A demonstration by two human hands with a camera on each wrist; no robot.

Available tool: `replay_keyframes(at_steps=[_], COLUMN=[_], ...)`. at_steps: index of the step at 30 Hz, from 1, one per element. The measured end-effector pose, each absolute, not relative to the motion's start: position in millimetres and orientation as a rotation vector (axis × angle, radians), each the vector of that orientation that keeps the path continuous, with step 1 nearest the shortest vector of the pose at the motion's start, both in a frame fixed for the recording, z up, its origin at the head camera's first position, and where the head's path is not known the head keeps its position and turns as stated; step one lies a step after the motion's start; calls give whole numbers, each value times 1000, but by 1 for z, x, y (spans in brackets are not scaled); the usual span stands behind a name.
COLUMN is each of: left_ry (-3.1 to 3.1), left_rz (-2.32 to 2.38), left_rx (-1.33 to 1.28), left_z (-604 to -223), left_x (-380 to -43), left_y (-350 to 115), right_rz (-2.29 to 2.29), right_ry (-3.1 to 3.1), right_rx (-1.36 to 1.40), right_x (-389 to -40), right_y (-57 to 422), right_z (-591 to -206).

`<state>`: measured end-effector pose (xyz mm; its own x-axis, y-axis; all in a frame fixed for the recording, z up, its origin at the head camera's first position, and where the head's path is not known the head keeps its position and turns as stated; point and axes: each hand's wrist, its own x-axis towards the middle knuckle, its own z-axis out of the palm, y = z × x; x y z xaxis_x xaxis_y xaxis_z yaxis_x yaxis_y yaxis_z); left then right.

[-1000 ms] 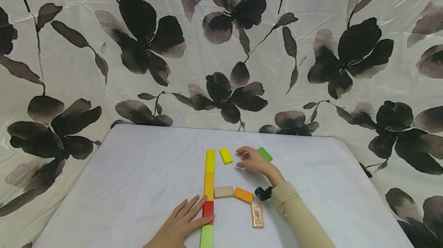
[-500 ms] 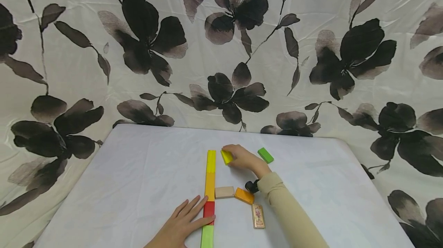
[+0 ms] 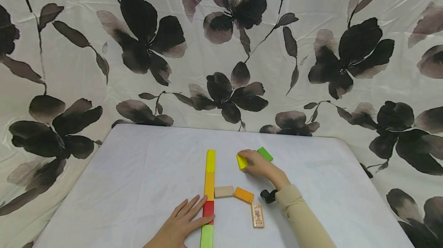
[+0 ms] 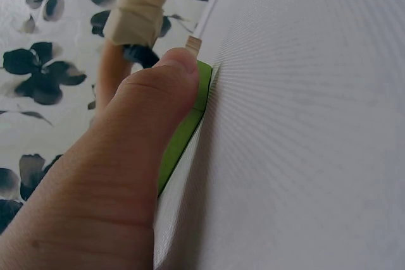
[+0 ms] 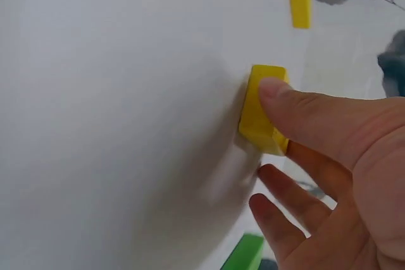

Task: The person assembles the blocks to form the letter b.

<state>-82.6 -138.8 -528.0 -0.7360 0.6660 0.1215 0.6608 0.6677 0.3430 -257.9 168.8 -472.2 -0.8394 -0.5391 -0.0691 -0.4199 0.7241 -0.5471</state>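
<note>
My right hand [image 3: 259, 164] pinches a yellow wooden block [image 5: 258, 115] between thumb and fingers; in the right wrist view its lower fingers are spread away from the block. A straight line of end-to-end blocks runs toward me: a yellow part [image 3: 210, 160], an orange part [image 3: 209, 186], a red block [image 3: 208, 212] and a light green block [image 3: 206, 237]. On this line rests my left hand [image 3: 180, 222], fingers extended, its thumb across the red block's near end. In the left wrist view the thumb hides part of the green side [image 4: 180, 147] of the line.
Right of the line lie a plain wooden block [image 3: 224, 192], an orange block [image 3: 243, 195] and a block with a printed face [image 3: 257, 216], set in a bend. A green block [image 3: 265, 153] lies just behind my right hand. Floral cloth [image 3: 221, 48] hangs beyond the white table [image 3: 149, 163].
My right hand reached left, took hold of the yellow block and has carried it right, away from the line, toward the green block. The left hand has stayed put.
</note>
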Motion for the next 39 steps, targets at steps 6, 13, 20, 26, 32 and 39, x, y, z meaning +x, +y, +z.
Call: replay_keyframes(at_steps=[6, 13, 20, 26, 32, 39], left_ry=[2827, 2853, 2867, 2877, 2921, 2887], left_rz=[612, 615, 613, 623, 592, 630], left_rx=[1061, 1085, 1095, 1103, 1164, 1124], left_z=[-528, -529, -529, -530, -532, -532], left_x=[-82, -82, -82, -81, -82, -81], left_y=[-140, -140, -139, -139, -140, -139], right_rz=[-823, -861, -879, -893, -1015, -1223], right_ry=[2725, 2732, 2736, 2757, 2750, 2678], right_rx=[-717, -703, -647, -577, -430, -258], right_x=[-236, -215, -193, -174, -154, -132], right_y=[193, 217, 241, 258, 270, 282], right_z=[-475, -478, -481, -484, -487, -494])
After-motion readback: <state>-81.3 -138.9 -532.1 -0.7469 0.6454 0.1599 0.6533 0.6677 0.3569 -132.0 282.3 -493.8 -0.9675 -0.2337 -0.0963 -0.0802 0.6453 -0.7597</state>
